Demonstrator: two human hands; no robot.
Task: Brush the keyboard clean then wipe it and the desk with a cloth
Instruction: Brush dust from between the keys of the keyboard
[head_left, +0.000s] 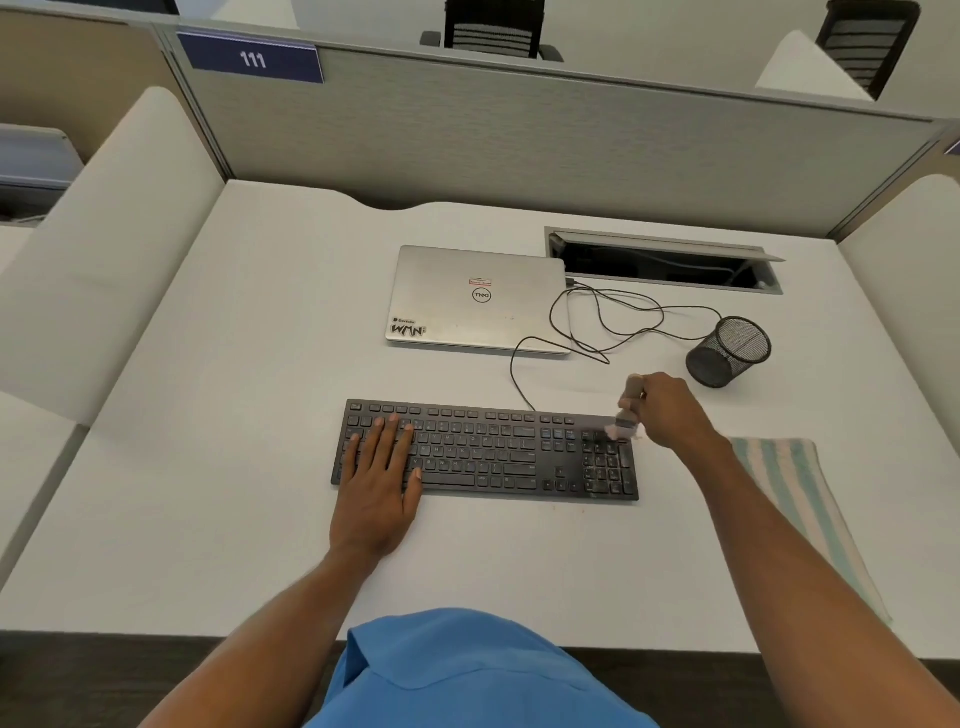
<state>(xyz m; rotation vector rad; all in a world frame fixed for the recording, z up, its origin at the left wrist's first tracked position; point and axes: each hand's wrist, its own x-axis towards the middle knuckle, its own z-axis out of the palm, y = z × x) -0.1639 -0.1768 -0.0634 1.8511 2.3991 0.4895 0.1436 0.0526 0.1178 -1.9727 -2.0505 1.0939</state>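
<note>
Head view: white cubicle desk (218, 467). Left hand (382, 467) flat, fingers spread, on keyboard (493, 452). Right hand (670, 410) closed around brush (628, 410), bristles on keyboard's right end.

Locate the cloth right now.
In the head view, the striped cloth lies flat on the desk, right of the keyboard, partly hidden under the right forearm and in neither hand.
</note>
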